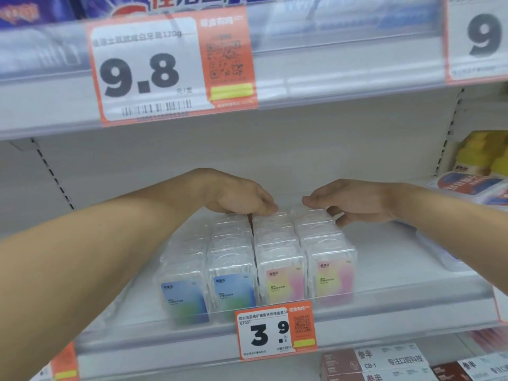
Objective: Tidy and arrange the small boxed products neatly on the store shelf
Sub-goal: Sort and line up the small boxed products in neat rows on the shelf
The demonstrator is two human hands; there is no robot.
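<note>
Clear floss-pick boxes (258, 259) stand in four rows on the white shelf (412, 270). Left hand (242, 196) and right hand (354, 200), fingers loosely curled, touch the rear boxes, probably squaring the rows; neither visibly grips any.

4 rows of clear boxes (258, 259) stand on the shelf (412, 287): 2 blue-labelled rows at 9 o'clock, 2 pink-yellow rows at 3 o'clock. 2 hands reach in. 3 price tags show: 2 at 12 o'clock, 1 (275, 329) at 6 o'clock.
</note>
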